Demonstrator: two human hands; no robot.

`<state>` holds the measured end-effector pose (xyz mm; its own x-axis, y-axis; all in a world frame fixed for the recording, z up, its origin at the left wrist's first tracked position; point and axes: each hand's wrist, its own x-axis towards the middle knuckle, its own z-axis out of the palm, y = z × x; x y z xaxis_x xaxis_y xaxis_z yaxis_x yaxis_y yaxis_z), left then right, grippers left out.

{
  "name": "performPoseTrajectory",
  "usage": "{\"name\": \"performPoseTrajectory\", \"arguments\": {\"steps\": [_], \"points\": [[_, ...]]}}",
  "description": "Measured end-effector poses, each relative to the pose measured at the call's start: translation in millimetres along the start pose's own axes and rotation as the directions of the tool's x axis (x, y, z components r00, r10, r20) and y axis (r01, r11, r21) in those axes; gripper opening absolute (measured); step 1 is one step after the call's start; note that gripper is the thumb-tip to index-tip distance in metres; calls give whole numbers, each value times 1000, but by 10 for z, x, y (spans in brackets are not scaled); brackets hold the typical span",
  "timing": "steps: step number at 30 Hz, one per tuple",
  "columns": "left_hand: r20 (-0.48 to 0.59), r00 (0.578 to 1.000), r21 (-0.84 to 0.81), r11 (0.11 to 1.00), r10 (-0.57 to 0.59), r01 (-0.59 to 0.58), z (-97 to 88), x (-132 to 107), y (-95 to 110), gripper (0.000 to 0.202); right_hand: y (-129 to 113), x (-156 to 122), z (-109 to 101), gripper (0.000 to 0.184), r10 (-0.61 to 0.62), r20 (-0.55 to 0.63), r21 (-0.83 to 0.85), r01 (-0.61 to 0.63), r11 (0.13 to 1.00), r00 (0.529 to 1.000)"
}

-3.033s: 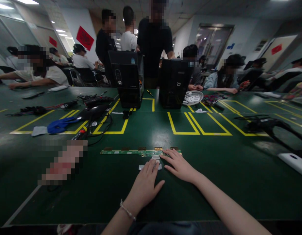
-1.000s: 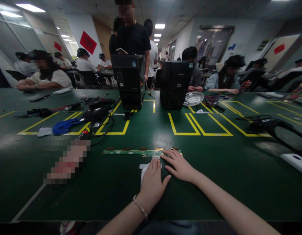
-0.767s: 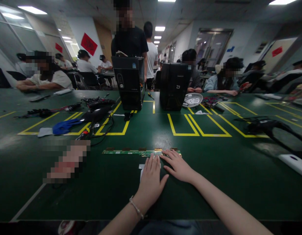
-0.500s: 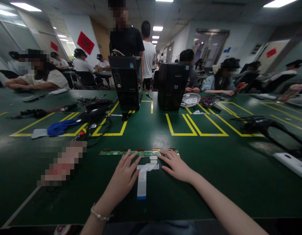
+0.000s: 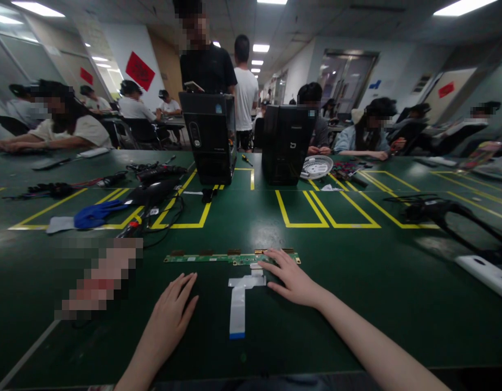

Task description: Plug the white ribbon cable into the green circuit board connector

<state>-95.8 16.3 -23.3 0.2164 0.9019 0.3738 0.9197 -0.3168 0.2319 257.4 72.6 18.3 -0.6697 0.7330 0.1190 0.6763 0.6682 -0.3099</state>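
Our right hand [image 5: 294, 279] lies spread flat, fingertips on the circuit board [image 5: 230, 257] beside the white ribbon cable [image 5: 239, 301]. Our left hand [image 5: 169, 315] rests open on bare table [image 5: 357, 304], holding nothing. Open green surface surrounds both.

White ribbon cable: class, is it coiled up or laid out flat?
Laid out flat: the ribbon cable lies straight along the table, uncovered.

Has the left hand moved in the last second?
Yes. The left hand has slid left and back, off the white ribbon cable, away from the green circuit strip.

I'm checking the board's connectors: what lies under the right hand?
The right hand covers the right end of the green circuit board; whatever sits beneath it is hidden.
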Motion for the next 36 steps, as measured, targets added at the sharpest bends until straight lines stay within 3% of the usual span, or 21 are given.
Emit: {"name": "performPoseTrajectory", "arguments": {"steps": [5,21,26,30,33,36], "points": [[-32,999,-7,1000,13,-13,30,-7,-16,46,-15,43,-17,53,-58,56,11,58,998,997],[60,997,-8,998,-54,54,53,-25,-32,47,-43,-178,-96,57,74,142,2,-75,997,987],[65,996,-10,998,-54,55,12,-21,-2,48,36,-520,-76,55,226,80,-134,-214,968,971],[72,995,-3,997,-75,75,-10,-11,21,48,251,-965,15,54,359,-62,-249,-363,898,931],[60,996,-14,998,-62,63,-10,-4,21,48,457,-1331,66,55,457,-158,-302,-483,822,875],[60,997,-16,998,-55,56,-9,-1,13,48,633,-1654,83,59,576,-226,-330,-618,714,786]]}}
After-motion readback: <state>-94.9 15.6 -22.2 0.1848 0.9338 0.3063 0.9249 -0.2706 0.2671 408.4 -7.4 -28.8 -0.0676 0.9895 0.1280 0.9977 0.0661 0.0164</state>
